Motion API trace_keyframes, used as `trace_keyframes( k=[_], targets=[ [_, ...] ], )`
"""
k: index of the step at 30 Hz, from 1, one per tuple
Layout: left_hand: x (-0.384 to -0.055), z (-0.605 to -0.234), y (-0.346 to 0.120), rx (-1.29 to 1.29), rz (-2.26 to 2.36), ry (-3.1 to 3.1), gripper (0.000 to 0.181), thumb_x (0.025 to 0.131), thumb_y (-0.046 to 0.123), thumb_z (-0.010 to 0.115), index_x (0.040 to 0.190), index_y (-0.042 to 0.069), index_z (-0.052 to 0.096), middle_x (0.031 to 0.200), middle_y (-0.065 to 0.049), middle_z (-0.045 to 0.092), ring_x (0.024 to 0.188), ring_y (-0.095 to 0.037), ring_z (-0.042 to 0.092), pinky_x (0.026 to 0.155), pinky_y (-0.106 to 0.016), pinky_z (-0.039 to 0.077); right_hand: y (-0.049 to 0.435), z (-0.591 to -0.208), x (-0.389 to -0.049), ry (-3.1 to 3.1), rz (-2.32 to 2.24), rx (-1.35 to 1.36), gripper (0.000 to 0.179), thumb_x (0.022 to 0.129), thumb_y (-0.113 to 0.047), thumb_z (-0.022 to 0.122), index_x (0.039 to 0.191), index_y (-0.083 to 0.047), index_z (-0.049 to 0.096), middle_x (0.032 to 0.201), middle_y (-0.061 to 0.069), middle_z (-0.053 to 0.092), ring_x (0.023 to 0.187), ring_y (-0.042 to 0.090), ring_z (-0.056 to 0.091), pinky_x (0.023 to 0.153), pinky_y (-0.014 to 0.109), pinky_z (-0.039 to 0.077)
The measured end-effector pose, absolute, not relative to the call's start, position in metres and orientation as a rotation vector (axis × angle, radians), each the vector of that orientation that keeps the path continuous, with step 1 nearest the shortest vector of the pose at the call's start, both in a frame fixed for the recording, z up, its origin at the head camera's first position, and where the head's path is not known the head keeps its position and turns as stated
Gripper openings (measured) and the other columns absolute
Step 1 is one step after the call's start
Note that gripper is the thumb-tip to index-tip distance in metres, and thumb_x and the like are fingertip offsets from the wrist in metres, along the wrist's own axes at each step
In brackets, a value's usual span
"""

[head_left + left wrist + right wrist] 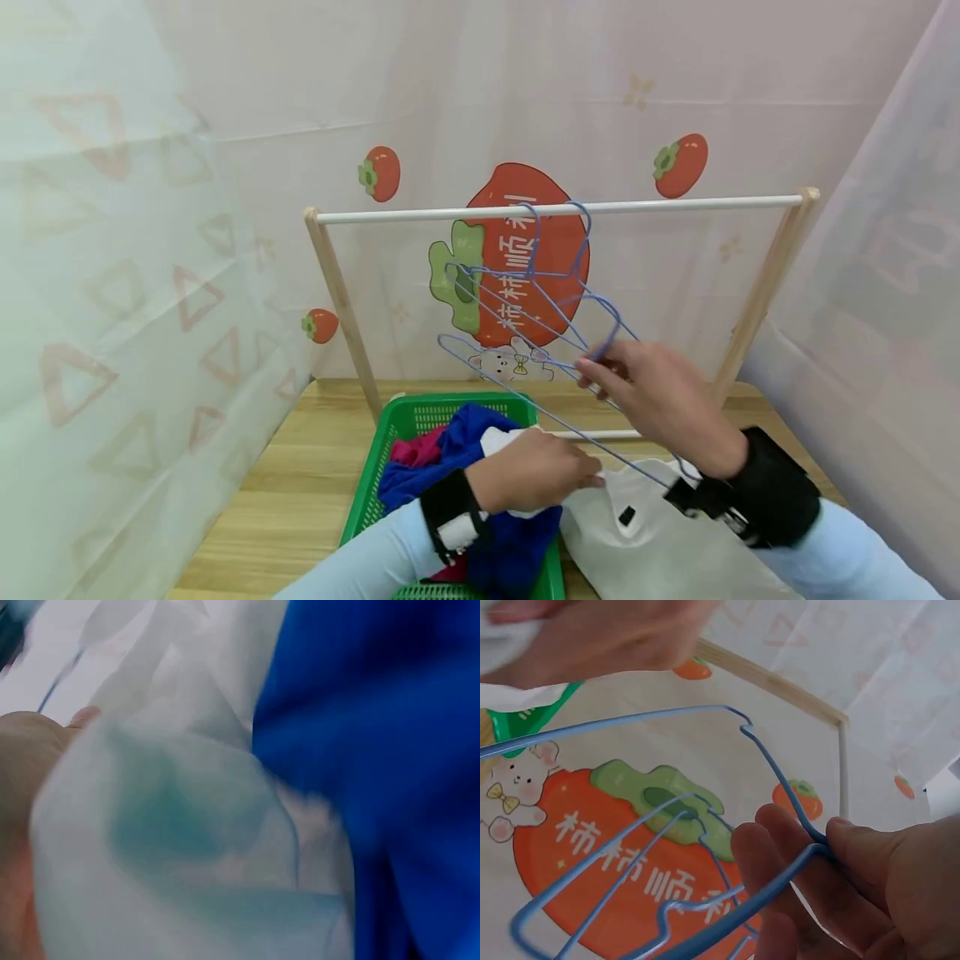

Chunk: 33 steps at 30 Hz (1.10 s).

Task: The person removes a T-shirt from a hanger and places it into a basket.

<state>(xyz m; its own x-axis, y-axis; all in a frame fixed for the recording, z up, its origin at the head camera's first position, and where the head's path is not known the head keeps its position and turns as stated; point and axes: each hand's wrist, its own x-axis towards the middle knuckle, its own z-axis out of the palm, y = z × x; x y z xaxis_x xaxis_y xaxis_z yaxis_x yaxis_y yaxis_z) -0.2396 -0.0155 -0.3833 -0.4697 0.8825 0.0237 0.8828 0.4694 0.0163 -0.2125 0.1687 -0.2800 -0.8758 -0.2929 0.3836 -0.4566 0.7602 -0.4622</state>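
My right hand grips a blue wire hanger near its hook, thumb and fingers pinching the wire at the neck in the right wrist view. One arm of this hanger slopes down to the right, over a white garment with a small black tag. With its fingertips, my left hand pinches the garment's edge near the neckline. Pale fabric fills much of the left wrist view, beside blue cloth. The garment's lower part runs out of the head view.
Two more blue hangers hang from the white bar of a wooden-legged rack behind my hands. A green basket on the table holds blue clothes and a dark pink cloth. Printed curtains surround the table.
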Motion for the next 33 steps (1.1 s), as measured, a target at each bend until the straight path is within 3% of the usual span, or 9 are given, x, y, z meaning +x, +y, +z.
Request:
trace_keyframes(
  k=[4, 9, 15, 18, 20, 24, 27, 30, 33],
  targets=[
    [-0.234, -0.397, 0.017, -1.700, 0.081, -2.803, 0.030, 0.113, 0.043, 0.043, 0.118, 0.031, 0.070, 0.090, 0.019, 0.069, 0.075, 0.000, 0.056, 0.061, -0.016, 0.040, 0.141, -0.266, -0.239, -2.652, 0.858, 0.620, 0.023, 0.108, -0.029, 0.063, 0.103, -0.012, 0.078, 0.083, 0.000, 0.076, 0.071, 0.012, 0.070, 0.055, 0.029, 0.045],
    [-0.232, -0.417, 0.039, -1.774, 0.225, -2.838, 0.029, 0.113, 0.047, 0.042, 0.114, 0.033, 0.067, 0.087, 0.019, 0.066, 0.078, -0.001, 0.055, 0.064, -0.019, 0.040, 0.109, -0.246, -0.272, -2.621, 0.897, 0.572, 0.027, 0.108, -0.032, 0.063, 0.104, -0.009, 0.076, 0.084, 0.007, 0.076, 0.064, 0.016, 0.066, 0.052, 0.031, 0.042],
    [-0.242, -0.428, 0.040, -1.806, 0.298, -2.721, 0.022, 0.110, 0.047, 0.052, 0.104, 0.031, 0.066, 0.080, 0.015, 0.060, 0.073, 0.001, 0.054, 0.058, -0.018, 0.037, 0.071, -0.226, -0.313, -2.634, 0.853, 0.445, 0.034, 0.110, -0.036, 0.057, 0.091, -0.011, 0.071, 0.075, 0.004, 0.064, 0.065, 0.023, 0.059, 0.057, 0.034, 0.035],
    [-0.249, -0.430, 0.040, -1.812, 0.309, -2.684, 0.022, 0.105, 0.050, 0.061, 0.109, 0.029, 0.066, 0.089, 0.014, 0.060, 0.074, 0.002, 0.052, 0.057, -0.016, 0.037, 0.059, -0.226, -0.327, -2.685, 0.842, 0.404, 0.034, 0.111, -0.036, 0.056, 0.091, -0.010, 0.067, 0.076, 0.004, 0.055, 0.066, 0.024, 0.053, 0.058, 0.033, 0.033],
    [-0.252, -0.431, 0.041, -1.796, 0.331, -2.661, 0.029, 0.101, 0.054, 0.064, 0.116, 0.028, 0.067, 0.099, 0.013, 0.062, 0.080, 0.000, 0.054, 0.064, -0.016, 0.041, 0.059, -0.229, -0.328, -2.705, 0.821, 0.420, 0.032, 0.110, -0.035, 0.059, 0.094, -0.008, 0.066, 0.078, 0.007, 0.053, 0.067, 0.025, 0.053, 0.056, 0.032, 0.031],
    [-0.250, -0.430, 0.045, -1.571, 0.504, -2.646, 0.056, 0.090, 0.073, 0.067, 0.124, 0.029, 0.066, 0.119, 0.012, 0.065, 0.104, -0.007, 0.061, 0.093, -0.024, 0.047, 0.082, -0.235, -0.303, -2.661, 0.738, 0.537, 0.031, 0.105, -0.038, 0.067, 0.116, -0.010, 0.070, 0.096, 0.007, 0.071, 0.076, 0.024, 0.064, 0.056, 0.030, 0.041],
    [-0.243, -0.428, 0.048, -1.303, 0.670, -2.753, 0.083, 0.077, 0.090, 0.064, 0.137, 0.033, 0.061, 0.135, 0.011, 0.063, 0.127, -0.019, 0.060, 0.115, -0.039, 0.041, 0.116, -0.242, -0.262, -2.614, 0.666, 0.633, 0.035, 0.101, -0.039, 0.072, 0.124, -0.013, 0.071, 0.106, 0.004, 0.078, 0.086, 0.022, 0.068, 0.063, 0.033, 0.051],
    [-0.237, -0.424, 0.051, -1.128, 0.829, -2.892, 0.106, 0.069, 0.098, 0.062, 0.156, 0.041, 0.044, 0.148, 0.009, 0.057, 0.138, -0.023, 0.055, 0.120, -0.047, 0.035, 0.157, -0.256, -0.216, -2.669, 0.602, 0.637, 0.032, 0.097, -0.048, 0.075, 0.114, -0.021, 0.076, 0.102, -0.004, 0.079, 0.090, 0.017, 0.070, 0.068, 0.033, 0.050],
    [-0.235, -0.420, 0.053, -1.087, 0.859, -3.036, 0.107, 0.067, 0.092, 0.072, 0.159, 0.052, 0.033, 0.140, 0.012, 0.064, 0.127, -0.010, 0.061, 0.116, -0.043, 0.035, 0.199, -0.290, -0.179, -2.787, 0.513, 0.550, 0.039, 0.090, -0.065, 0.075, 0.108, -0.030, 0.077, 0.099, -0.014, 0.077, 0.087, 0.011, 0.070, 0.064, 0.032, 0.047]
  ],
)
